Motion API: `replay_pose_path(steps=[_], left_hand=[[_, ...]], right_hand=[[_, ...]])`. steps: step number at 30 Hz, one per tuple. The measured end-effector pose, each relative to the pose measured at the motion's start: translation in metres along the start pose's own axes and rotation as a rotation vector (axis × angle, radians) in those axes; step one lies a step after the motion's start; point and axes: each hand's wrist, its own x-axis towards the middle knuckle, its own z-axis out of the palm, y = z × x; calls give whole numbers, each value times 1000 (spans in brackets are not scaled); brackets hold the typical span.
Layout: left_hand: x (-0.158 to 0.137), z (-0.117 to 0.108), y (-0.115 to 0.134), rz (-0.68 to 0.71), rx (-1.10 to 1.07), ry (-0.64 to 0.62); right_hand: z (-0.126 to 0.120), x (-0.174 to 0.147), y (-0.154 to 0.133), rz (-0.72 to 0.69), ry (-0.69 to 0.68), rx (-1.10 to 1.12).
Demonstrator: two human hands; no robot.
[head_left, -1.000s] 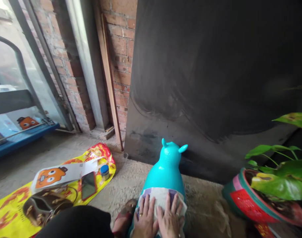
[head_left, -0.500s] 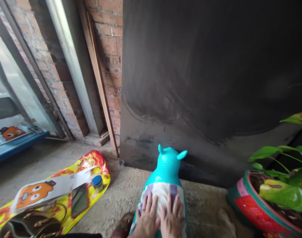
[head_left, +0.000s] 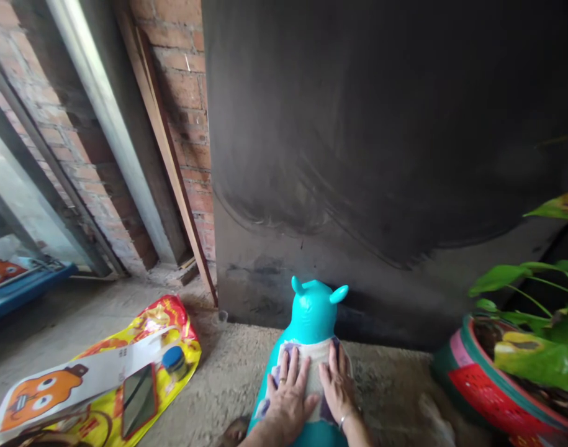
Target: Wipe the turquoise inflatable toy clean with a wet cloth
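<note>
A turquoise inflatable animal toy (head_left: 313, 310) with two small ears stands below me, its head toward the dark board. Over its back lies a white and purple cloth (head_left: 317, 355). My left hand (head_left: 290, 388) rests flat on the cloth's left part, fingers spread, a ring on one finger. Flat on the right part lies my right hand (head_left: 338, 385), fingers stretched forward, a bracelet at the wrist. Both palms press on the cloth without gripping it. The toy's lower body is partly hidden by my hands and arms.
A large dark board (head_left: 358, 155) stands ahead against brick. On the left floor, a yellow and red plastic sheet (head_left: 165, 310) bears a phone (head_left: 139, 397), a blue-capped jar (head_left: 173, 361) and a white bag with an orange face (head_left: 46, 397). A potted plant (head_left: 460, 372) stands right.
My hands have moved forward and farther apart on the cloth, the right one outward to the right edge. The cloth sits nearer the toy's neck. My view has shifted slightly right.
</note>
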Motion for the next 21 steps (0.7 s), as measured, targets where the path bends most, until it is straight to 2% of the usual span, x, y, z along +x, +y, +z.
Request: replay_pose_path(steps=[3,14,17,19,21], left_hand=[[4,-4,3,6,0,13],[0,-16,1,-24,123,40],[-11,-15,3,-64,148,39],[-24,-12,3,-87,180,5],[-38,-7,2,-95,215,-43]], right_hand=[[2,8,2,9,11,27],[-1,0,-18,101,42,187],[5,-20,-21,134,51,192],[22,-43,-22,166,104,166],[46,-69,-20,162,216,139]])
